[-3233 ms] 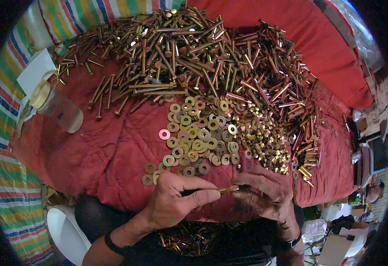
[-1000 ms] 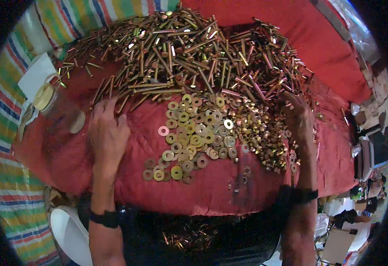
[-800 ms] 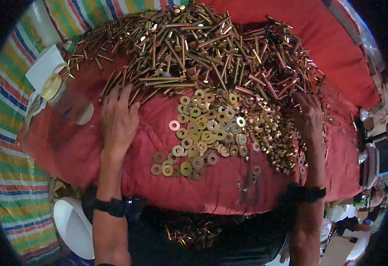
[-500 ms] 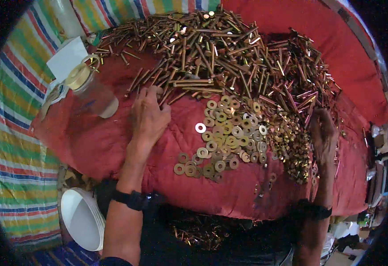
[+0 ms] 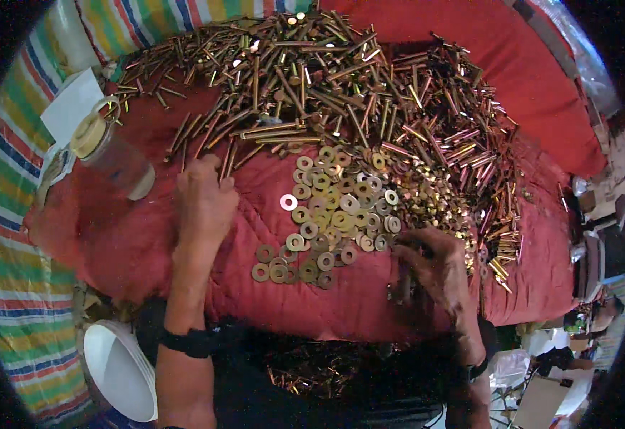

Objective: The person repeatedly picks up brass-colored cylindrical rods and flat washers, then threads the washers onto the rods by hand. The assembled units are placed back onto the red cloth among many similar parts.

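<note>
My left hand (image 5: 209, 196) is at the near left edge of a big heap of long brass-coloured bolts (image 5: 298, 79), its fingers curled in beside a few loose bolts (image 5: 228, 159). Whatever those fingers hold, if anything, is hidden. My right hand (image 5: 437, 261) hovers by the near right side of a spread of flat round washers (image 5: 341, 218). Its thumb and forefinger are bent toward each other; what lies between them is too small to make out. Just beyond that hand is a pile of small brass-coloured nuts (image 5: 434, 204).
Red cloth (image 5: 255, 222) covers the work surface. A lidded clear jug (image 5: 123, 161) and a white paper (image 5: 73, 107) are at the left, before a striped sheet (image 5: 12, 236). A white basin (image 5: 119, 372) is lower left. More bolts (image 5: 319, 372) lie below the near edge.
My right hand has come from the right end of the bolts and nuts toward the washers, nearer to me. My left hand stays by the bolts. The whole view has shifted slightly.
</note>
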Motion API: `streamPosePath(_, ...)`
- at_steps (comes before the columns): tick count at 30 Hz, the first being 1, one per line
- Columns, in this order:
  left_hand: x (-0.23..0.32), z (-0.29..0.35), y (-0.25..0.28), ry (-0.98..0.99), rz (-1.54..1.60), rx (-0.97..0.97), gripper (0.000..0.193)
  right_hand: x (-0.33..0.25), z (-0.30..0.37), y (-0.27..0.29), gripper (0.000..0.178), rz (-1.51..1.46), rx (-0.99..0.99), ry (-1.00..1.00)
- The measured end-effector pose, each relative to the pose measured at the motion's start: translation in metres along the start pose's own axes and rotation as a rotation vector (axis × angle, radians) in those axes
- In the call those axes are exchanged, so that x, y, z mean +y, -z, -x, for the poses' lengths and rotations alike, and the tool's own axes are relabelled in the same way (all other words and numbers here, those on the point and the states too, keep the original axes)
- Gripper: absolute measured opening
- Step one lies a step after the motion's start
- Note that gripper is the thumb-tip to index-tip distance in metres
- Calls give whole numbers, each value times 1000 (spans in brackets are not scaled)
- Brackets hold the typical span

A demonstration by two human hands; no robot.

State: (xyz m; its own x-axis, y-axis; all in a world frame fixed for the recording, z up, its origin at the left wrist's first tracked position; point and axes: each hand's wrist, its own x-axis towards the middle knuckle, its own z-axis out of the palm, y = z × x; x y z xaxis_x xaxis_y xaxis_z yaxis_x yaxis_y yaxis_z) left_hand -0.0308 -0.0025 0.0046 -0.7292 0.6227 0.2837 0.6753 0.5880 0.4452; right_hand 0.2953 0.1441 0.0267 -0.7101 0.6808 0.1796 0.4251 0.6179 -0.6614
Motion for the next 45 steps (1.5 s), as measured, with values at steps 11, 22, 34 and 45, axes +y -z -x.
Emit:
streamPosePath(11, -3, 8, 41, 185, 1085, -301, 28, 15, -6, -2, 17, 85, -5, 117)
streamPosePath(22, 80, 64, 17, 286, 1297, -1051, 21, -16, -9, 11, 21, -366, -32, -373)
streamPosePath(34, 91, 79, 4, 143, 1293, -984, 21, -31, 2, 4, 14, -458, -47, -386)
streamPosePath(45, 109, 86, -13, 273, 2132, -682, 20, -51, 12, -13, 11, -561, -132, -467)
